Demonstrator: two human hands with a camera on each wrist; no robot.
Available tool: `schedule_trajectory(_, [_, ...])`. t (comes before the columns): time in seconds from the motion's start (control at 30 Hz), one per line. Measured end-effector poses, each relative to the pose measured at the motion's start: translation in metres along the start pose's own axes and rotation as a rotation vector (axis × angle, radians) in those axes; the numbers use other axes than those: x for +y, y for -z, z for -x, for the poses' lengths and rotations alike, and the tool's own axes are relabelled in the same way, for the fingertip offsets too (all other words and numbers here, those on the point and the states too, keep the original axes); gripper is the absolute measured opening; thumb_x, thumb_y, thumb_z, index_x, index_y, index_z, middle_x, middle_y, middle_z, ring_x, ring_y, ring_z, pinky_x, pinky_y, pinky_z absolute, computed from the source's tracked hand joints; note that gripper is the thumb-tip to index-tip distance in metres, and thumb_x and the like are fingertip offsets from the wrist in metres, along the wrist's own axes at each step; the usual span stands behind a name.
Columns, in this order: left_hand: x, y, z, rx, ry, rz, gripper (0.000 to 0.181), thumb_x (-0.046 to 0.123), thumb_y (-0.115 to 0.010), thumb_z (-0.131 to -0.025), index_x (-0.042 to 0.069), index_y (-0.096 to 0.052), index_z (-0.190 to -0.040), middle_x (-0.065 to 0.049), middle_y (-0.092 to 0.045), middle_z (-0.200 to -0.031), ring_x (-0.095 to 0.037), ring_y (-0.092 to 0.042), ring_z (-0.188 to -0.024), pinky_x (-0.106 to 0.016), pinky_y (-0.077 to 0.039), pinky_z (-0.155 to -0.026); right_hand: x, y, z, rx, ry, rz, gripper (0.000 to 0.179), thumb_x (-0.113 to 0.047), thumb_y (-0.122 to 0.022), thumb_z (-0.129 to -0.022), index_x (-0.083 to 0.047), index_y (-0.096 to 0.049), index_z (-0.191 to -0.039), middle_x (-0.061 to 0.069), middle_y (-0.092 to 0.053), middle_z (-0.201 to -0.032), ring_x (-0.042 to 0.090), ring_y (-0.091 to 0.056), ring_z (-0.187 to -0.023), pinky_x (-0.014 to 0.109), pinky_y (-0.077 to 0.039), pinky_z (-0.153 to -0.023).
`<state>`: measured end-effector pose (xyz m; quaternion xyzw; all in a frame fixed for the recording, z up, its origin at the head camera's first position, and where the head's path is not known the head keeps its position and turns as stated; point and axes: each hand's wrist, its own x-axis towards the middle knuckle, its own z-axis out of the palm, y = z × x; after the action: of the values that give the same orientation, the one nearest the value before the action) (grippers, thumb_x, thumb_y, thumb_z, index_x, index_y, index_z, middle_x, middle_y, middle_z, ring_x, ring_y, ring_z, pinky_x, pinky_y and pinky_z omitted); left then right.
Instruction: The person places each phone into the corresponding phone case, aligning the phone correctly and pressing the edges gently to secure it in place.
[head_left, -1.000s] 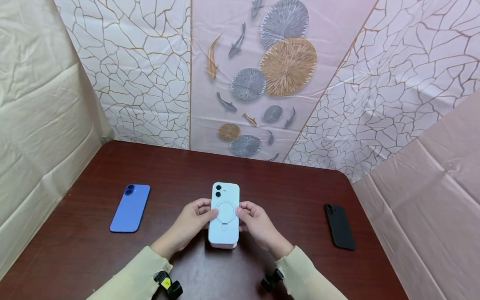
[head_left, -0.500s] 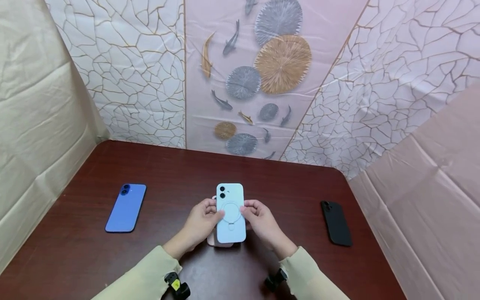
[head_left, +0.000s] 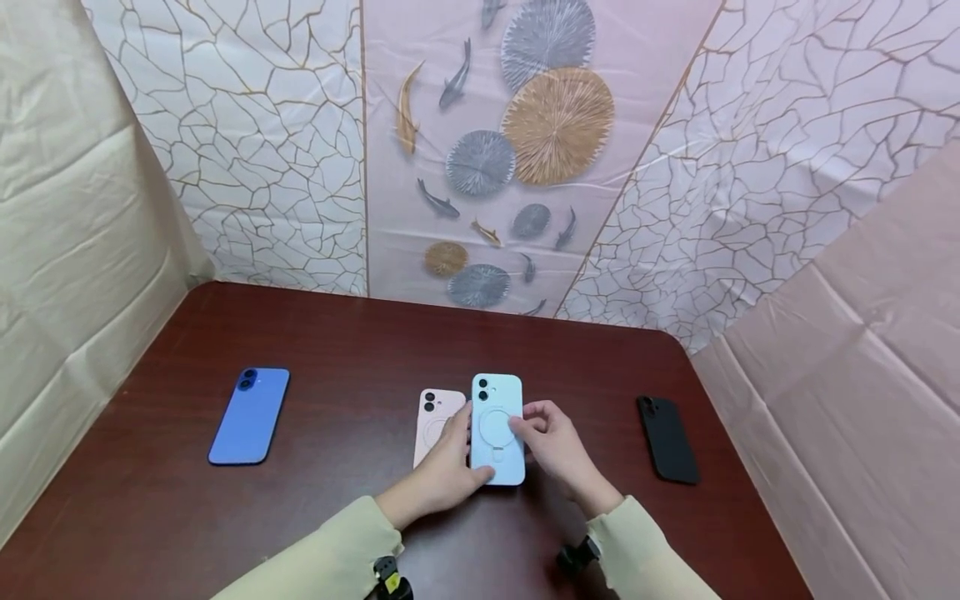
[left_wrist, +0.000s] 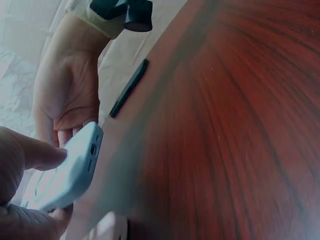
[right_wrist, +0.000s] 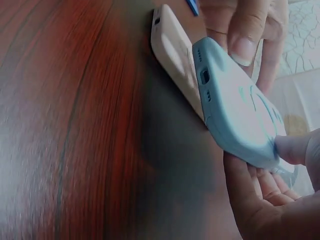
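Pale-blue phone (head_left: pixel 498 454), held above the middle of a dark red-brown table (head_left: pixel 337 417), back face up, its two camera lenses at the far left corner and a ring outline at mid-back. Left hand (head_left: pixel 442 477): fingers grasp the left side of the phone, the thumb lying over its back toward the near end. Right hand (head_left: pixel 558 454): thumb and fingers pinch the right side, the thumb on the back face and the other fingers beneath, as the right wrist view shows. The charging port is visible at the near end. Pink phone (head_left: pixel 427 423): lies on the table just left of the pale-blue one, partly covered by the left hand; whether that hand touches it cannot be told. Blue phone (head_left: pixel 250 417): lies well apart at left, lenses toward the far side. Black phone (head_left: pixel 668 440): lies near the right edge of the table. Pale sleeves (head_left: pixel 322 554) cover both forearms. Patterned cloth (head_left: pixel 480 242), with fish and round leaf forms, hangs behind the far edge.
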<state>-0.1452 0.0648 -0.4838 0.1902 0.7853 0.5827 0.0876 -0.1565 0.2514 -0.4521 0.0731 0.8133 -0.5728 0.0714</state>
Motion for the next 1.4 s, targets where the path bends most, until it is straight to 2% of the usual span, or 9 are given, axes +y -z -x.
schedule_trajectory(0.13, [0.002, -0.010, -0.003, -0.017, 0.035, -0.153, 0.102, 0.012, -0.078, -0.077, -0.008, -0.009, -0.150, -0.028, -0.032, -0.142, -0.030, -0.042, -0.125, -0.043, -0.037, -0.103, 0.014, 0.005, -0.007, 0.028, 0.003, 0.058, 0.030, -0.019, -0.067, -0.092, -0.003, -0.052, -0.112, 0.010, -0.065, -0.081, 0.020, -0.055, -0.066, 0.039, -0.052, -0.059])
schedule_trajectory(0.37, [0.001, -0.024, -0.010, -0.056, 0.092, -0.255, 0.109, 0.014, -0.081, -0.075, -0.010, -0.006, -0.149, -0.031, -0.029, -0.142, -0.033, -0.040, -0.127, -0.042, -0.037, -0.103, 0.015, 0.010, -0.007, 0.056, 0.003, 0.188, 0.025, -0.020, -0.068, -0.092, -0.003, -0.054, -0.105, 0.011, -0.058, -0.085, 0.021, -0.056, -0.066, 0.039, -0.053, -0.057])
schedule_trajectory(0.53, [0.003, -0.031, -0.014, -0.104, 0.141, -0.325, 0.113, 0.015, -0.083, -0.073, -0.012, -0.004, -0.148, -0.034, -0.027, -0.141, -0.034, -0.037, -0.128, -0.040, -0.038, -0.103, 0.016, 0.010, -0.008, 0.068, -0.020, 0.266, 0.024, -0.021, -0.068, -0.091, -0.003, -0.055, -0.100, 0.011, -0.058, -0.083, 0.019, -0.054, -0.063, 0.033, -0.049, -0.054])
schedule_trajectory(0.67, [0.004, -0.037, -0.016, -0.099, 0.167, -0.392, 0.114, 0.014, -0.086, -0.070, -0.014, -0.007, -0.147, -0.035, -0.030, -0.139, -0.035, -0.037, -0.128, -0.039, -0.038, -0.103, 0.020, 0.010, -0.010, 0.084, -0.017, 0.318, 0.023, -0.021, -0.069, -0.090, -0.004, -0.056, -0.097, 0.009, -0.058, -0.080, 0.018, -0.053, -0.063, 0.030, -0.046, -0.054])
schedule_trajectory(0.93, [0.008, -0.043, -0.018, -0.055, 0.152, -0.500, 0.111, 0.016, -0.089, -0.067, -0.018, -0.017, -0.144, -0.032, -0.039, -0.134, -0.036, -0.042, -0.122, -0.041, -0.037, -0.103, 0.023, 0.012, -0.017, 0.103, -0.007, 0.378, 0.022, -0.019, -0.071, -0.089, -0.004, -0.056, -0.094, 0.008, -0.057, -0.075, 0.018, -0.051, -0.060, 0.030, -0.043, -0.053])
schedule_trajectory(1.17, [0.007, -0.043, -0.020, -0.063, 0.113, -0.582, 0.109, 0.021, -0.090, -0.066, -0.019, -0.023, -0.142, -0.033, -0.042, -0.133, -0.038, -0.044, -0.119, -0.041, -0.037, -0.103, 0.025, 0.015, -0.019, 0.100, -0.017, 0.436, 0.023, -0.021, -0.071, -0.089, -0.004, -0.057, -0.092, 0.008, -0.056, -0.075, 0.018, -0.050, -0.062, 0.030, -0.042, -0.054])
schedule_trajectory(1.4, [0.007, -0.042, -0.022, -0.055, 0.116, -0.608, 0.106, 0.025, -0.091, -0.065, -0.018, -0.030, -0.140, -0.032, -0.043, -0.129, -0.037, -0.043, -0.116, -0.041, -0.040, -0.100, 0.024, 0.016, -0.020, 0.061, -0.030, 0.465, 0.018, -0.018, -0.068, -0.091, -0.003, -0.058, -0.095, 0.009, -0.056, -0.077, 0.019, -0.050, -0.062, 0.030, -0.042, -0.054])
